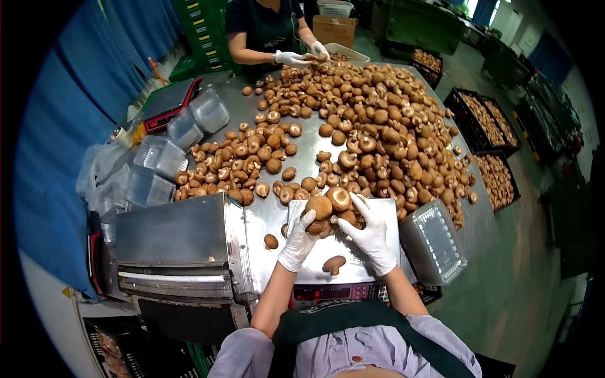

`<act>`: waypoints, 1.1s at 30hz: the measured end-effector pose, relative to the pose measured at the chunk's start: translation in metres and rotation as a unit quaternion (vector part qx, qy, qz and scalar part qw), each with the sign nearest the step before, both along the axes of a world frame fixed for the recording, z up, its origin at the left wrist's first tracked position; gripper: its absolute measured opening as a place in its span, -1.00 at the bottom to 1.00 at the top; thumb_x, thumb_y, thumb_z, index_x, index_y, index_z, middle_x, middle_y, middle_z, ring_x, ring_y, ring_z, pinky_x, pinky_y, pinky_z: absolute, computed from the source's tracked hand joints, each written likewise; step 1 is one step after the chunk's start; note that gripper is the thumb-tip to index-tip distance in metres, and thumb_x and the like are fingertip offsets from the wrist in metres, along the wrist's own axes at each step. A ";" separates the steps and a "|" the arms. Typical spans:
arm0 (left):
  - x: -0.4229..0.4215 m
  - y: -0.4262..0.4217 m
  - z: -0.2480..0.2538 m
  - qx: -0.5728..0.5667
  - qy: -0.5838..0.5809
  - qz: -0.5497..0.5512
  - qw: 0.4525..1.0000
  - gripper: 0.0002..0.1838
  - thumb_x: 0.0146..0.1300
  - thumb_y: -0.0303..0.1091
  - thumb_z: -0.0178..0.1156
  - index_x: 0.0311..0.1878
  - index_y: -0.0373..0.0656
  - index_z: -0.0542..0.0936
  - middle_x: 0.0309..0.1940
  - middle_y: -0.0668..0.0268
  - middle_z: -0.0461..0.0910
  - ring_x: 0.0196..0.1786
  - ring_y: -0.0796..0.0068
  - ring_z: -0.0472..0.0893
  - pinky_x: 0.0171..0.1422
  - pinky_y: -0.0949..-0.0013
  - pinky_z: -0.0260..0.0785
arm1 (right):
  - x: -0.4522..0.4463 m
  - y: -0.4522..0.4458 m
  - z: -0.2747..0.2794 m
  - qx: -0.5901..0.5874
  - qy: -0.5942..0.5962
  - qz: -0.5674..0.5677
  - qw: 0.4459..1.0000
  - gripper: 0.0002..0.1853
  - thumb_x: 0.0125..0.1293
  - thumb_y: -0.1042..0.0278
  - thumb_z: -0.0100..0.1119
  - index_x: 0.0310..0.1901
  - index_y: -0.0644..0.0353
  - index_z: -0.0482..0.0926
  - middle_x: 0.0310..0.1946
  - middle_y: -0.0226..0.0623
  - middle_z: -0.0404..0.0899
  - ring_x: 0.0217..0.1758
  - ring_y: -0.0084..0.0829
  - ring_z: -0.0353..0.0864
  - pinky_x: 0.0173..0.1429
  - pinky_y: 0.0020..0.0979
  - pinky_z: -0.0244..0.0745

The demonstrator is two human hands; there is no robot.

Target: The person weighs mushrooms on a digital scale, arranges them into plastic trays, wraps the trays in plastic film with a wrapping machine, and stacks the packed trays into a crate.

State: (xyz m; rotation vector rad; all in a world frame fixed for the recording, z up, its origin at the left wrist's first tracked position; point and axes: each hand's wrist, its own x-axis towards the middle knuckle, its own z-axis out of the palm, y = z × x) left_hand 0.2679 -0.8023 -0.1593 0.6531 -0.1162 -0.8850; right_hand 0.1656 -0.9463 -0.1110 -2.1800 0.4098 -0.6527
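Over the metal scale pan (305, 271), my two white-gloved hands close in from both sides on a cluster of brown shiitake mushrooms (319, 206). My left hand (297, 244) is curled round the left side of the cluster, thumb against a large cap. My right hand (372, 238) grips the other side with its fingers bent round it. Part of the cluster is hidden by the gloves, and I cannot tell whether it touches the pan. A loose shiitake mushroom (334, 264) lies on the pan near me. Below, the scale's display panel (321, 294) shows a red digit.
A big mushroom heap (391, 126) covers the table's far right; a smaller pile (239, 157) lies left. Clear plastic trays (161, 157) are stacked left, others (435, 242) right. A metal-topped machine (173, 233) flanks the scale. Across stands a gloved co-worker (268, 38). Mushroom crates (485, 120) stand right.
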 end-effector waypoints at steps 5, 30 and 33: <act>0.007 0.022 0.018 0.192 -0.348 -0.047 0.917 -0.15 -0.16 -0.03 0.46 0.22 -0.26 0.41 0.16 0.09 0.43 0.22 0.24 0.43 0.32 0.24 0.28 | -0.044 0.001 -0.017 -0.088 0.015 -0.007 0.996 -0.39 -0.02 0.10 0.43 0.10 0.13 0.53 0.05 -0.06 0.51 0.04 -0.15 0.57 0.05 -0.32 0.52; -0.090 0.071 0.034 0.486 -0.588 0.001 0.647 -0.53 -0.09 -0.04 0.46 -0.22 -0.20 0.63 -0.40 0.23 0.58 -0.34 0.31 0.61 -0.23 0.34 0.47 | -0.120 -0.020 -0.029 -0.068 -0.010 -0.059 0.996 -0.41 0.06 0.31 0.39 0.16 0.23 0.46 0.18 -0.08 0.42 0.21 -0.12 0.39 0.24 -0.25 0.41; -0.114 0.058 0.027 0.498 -0.617 -0.019 0.609 -0.39 -0.12 0.08 0.45 -0.10 -0.18 0.61 -0.30 0.23 0.56 -0.22 0.24 0.61 -0.18 0.26 0.48 | -0.125 -0.016 -0.031 -0.047 -0.015 -0.063 0.997 -0.42 0.06 0.30 0.38 0.15 0.23 0.46 0.18 -0.09 0.42 0.21 -0.11 0.39 0.23 -0.24 0.40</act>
